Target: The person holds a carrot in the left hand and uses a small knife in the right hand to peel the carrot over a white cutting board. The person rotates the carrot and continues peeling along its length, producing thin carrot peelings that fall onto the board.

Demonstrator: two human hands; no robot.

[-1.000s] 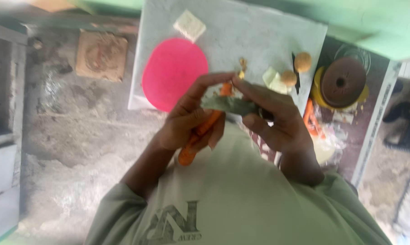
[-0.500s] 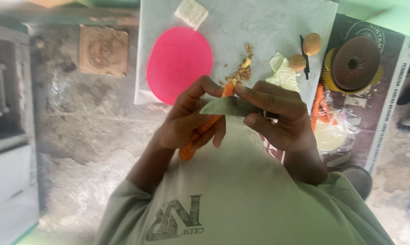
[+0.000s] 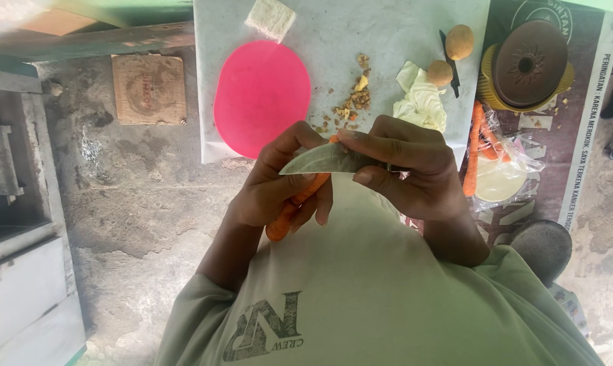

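Orange carrot (image 3: 298, 207) sits gripped in the left hand (image 3: 279, 193), just below the pink plate (image 3: 262, 95). Right hand (image 3: 408, 173) clasps the knife blade (image 3: 323, 161) across it; shallow strokes away from the thumb would likely peel cleanest.

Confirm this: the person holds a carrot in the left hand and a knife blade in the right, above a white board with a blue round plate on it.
Not quite. The head view shows the round plate is pink, not blue. The rest holds: left hand grips the carrot, right hand the knife blade, above the white board.
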